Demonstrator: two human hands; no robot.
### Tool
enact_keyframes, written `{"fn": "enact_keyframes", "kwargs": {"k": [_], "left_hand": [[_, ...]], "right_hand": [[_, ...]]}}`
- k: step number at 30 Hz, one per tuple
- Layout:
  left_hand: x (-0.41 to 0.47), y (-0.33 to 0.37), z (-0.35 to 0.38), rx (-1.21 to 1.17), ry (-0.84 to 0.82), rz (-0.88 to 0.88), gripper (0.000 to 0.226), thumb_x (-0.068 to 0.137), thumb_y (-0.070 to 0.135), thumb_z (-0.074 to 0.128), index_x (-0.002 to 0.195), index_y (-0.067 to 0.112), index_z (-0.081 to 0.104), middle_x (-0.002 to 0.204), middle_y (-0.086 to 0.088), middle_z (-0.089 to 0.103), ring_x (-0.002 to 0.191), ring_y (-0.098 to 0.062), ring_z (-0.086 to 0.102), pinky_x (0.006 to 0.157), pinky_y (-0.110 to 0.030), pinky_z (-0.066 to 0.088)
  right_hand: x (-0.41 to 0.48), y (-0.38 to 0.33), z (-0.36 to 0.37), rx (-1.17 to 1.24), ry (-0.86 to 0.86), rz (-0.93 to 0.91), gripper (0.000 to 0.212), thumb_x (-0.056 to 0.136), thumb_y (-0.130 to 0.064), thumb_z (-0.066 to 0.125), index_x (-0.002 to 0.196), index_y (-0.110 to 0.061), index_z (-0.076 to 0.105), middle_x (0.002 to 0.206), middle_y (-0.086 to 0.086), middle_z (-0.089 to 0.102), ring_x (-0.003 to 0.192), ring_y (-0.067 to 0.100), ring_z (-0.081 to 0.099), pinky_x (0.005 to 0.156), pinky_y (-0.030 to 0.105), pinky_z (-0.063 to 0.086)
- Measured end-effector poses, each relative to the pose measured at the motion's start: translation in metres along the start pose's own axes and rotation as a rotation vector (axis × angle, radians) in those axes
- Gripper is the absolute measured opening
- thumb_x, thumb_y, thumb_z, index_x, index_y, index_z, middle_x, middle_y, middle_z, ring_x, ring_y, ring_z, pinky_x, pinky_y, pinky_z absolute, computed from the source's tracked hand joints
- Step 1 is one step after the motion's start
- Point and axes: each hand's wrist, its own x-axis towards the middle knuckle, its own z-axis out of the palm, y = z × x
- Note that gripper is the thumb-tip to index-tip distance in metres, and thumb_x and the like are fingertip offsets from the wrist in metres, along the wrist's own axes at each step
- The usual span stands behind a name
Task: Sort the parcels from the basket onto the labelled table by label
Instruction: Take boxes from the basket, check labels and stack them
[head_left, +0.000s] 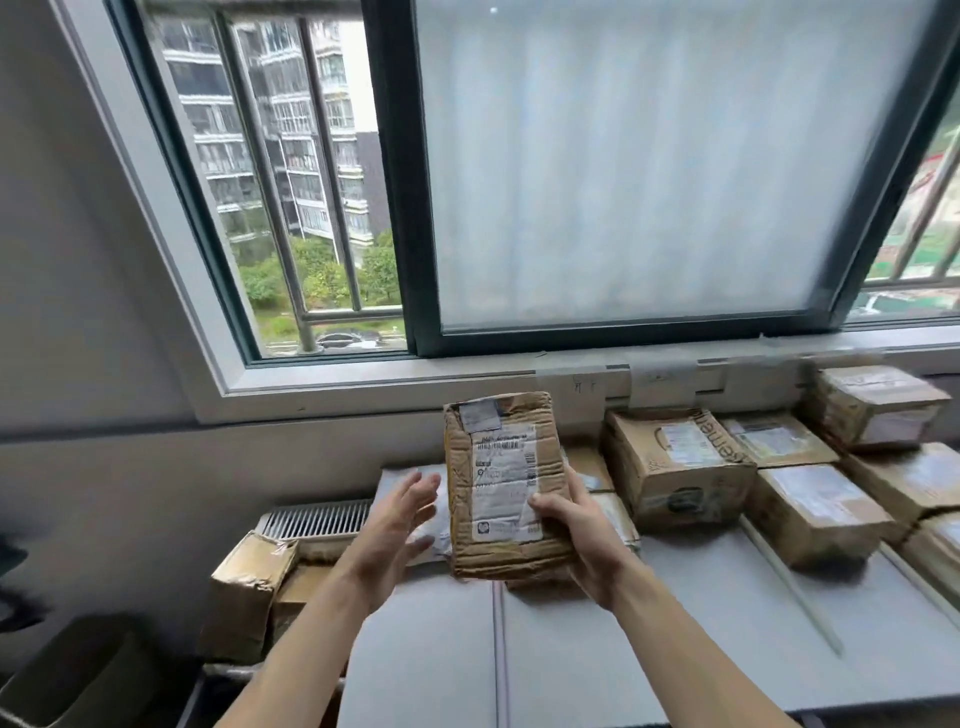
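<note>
We hold a crumpled parcel (506, 483) upright over the tabletop (597, 649), label facing us.
Our right hand (582, 540) grips its lower right edge. Our left hand (400, 525), fingers straight and holding nothing, hovers just beside it at 9 o'clock. Sorted boxes (675, 467) sit on the tabletop toward 3 o'clock, and waiting boxes (249, 587) remain at 8 o'clock, so sorting looks partly done.

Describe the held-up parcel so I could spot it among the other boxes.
Below the frosted window stands a grey table lined with brown boxes. Above its middle is the flat cardboard parcel. Unlike its neighbours, it is crumpled, upright off the table, its white label facing us.
</note>
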Motion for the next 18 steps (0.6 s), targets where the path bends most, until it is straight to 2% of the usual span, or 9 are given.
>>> {"fn": "enact_keyframes", "kwargs": {"k": [1,2,4,5,7,9,11,14,18], "left_hand": [[0.008,0.001,0.004,0.018,-0.055,0.004,0.11,0.06,0.068,0.08,0.155,0.032,0.038,0.146,0.003,0.057,0.135,-0.015,0.052,0.115,-0.048,0.039],[0.013,0.001,0.011,0.035,-0.11,0.011,0.106,0.067,0.064,0.082,0.156,0.037,0.033,0.144,0.008,0.059,0.133,-0.011,0.054,0.114,-0.047,0.04],[0.023,-0.002,0.023,0.04,-0.195,0.061,0.08,0.081,0.044,0.082,0.15,0.043,0.041,0.135,0.012,0.068,0.122,-0.006,0.064,0.105,-0.046,0.047],[0.029,-0.004,0.026,0.015,-0.203,0.096,0.073,0.083,0.035,0.081,0.147,0.042,0.046,0.132,0.008,0.07,0.121,-0.011,0.067,0.104,-0.047,0.05],[0.038,-0.01,0.029,-0.103,-0.174,0.111,0.077,0.081,0.029,0.081,0.149,0.039,0.046,0.134,0.0,0.07,0.125,-0.023,0.066,0.106,-0.05,0.052],[0.042,-0.012,0.026,-0.139,-0.154,0.127,0.083,0.078,0.026,0.08,0.152,0.04,0.045,0.134,0.0,0.07,0.124,-0.023,0.067,0.101,-0.048,0.055],[0.046,-0.011,0.022,-0.093,-0.151,0.134,0.086,0.076,0.022,0.078,0.152,0.041,0.044,0.131,0.004,0.071,0.122,-0.018,0.068,0.092,-0.042,0.059],[0.051,-0.009,0.016,-0.011,-0.2,0.102,0.091,0.076,0.021,0.078,0.156,0.039,0.039,0.135,0.01,0.069,0.127,-0.017,0.064,0.098,-0.045,0.056],[0.05,-0.011,0.013,0.044,-0.218,0.089,0.081,0.078,0.018,0.076,0.152,0.035,0.047,0.135,0.006,0.069,0.127,-0.023,0.063,0.097,-0.044,0.057]], "right_hand": [[0.004,0.0,0.0,-0.008,0.01,-0.007,0.065,0.094,-0.002,0.061,0.152,-0.026,0.043,0.128,0.013,0.072,0.116,0.037,0.069,0.1,0.054,0.055],[0.006,0.0,0.001,-0.013,0.012,-0.014,0.065,0.095,-0.002,0.06,0.152,-0.026,0.042,0.129,0.013,0.071,0.117,0.037,0.069,0.102,0.055,0.053],[0.007,0.0,0.004,0.003,0.011,-0.028,0.063,0.096,-0.002,0.059,0.152,-0.026,0.042,0.13,0.014,0.071,0.118,0.037,0.069,0.102,0.056,0.053],[0.008,0.0,0.005,0.004,0.02,-0.037,0.062,0.096,-0.001,0.058,0.151,-0.025,0.043,0.13,0.014,0.071,0.118,0.037,0.069,0.101,0.054,0.055],[0.007,-0.003,0.008,-0.017,0.022,-0.055,0.059,0.097,0.0,0.056,0.15,-0.023,0.044,0.13,0.014,0.071,0.118,0.036,0.069,0.097,0.049,0.057],[0.006,-0.006,0.007,-0.024,0.011,-0.068,0.057,0.096,-0.001,0.056,0.148,-0.022,0.047,0.13,0.015,0.071,0.118,0.036,0.069,0.091,0.046,0.059],[0.008,-0.008,0.004,-0.046,-0.006,-0.077,0.055,0.095,-0.001,0.055,0.146,-0.021,0.048,0.129,0.015,0.071,0.118,0.036,0.069,0.091,0.046,0.059],[0.012,-0.008,-0.001,-0.069,-0.044,-0.08,0.054,0.092,-0.002,0.059,0.144,-0.017,0.051,0.13,0.016,0.07,0.119,0.037,0.068,0.095,0.046,0.058],[0.016,-0.007,-0.011,-0.074,-0.084,-0.058,0.063,0.079,-0.011,0.068,0.14,-0.014,0.054,0.129,0.018,0.071,0.118,0.037,0.068,0.094,0.045,0.058]]}}
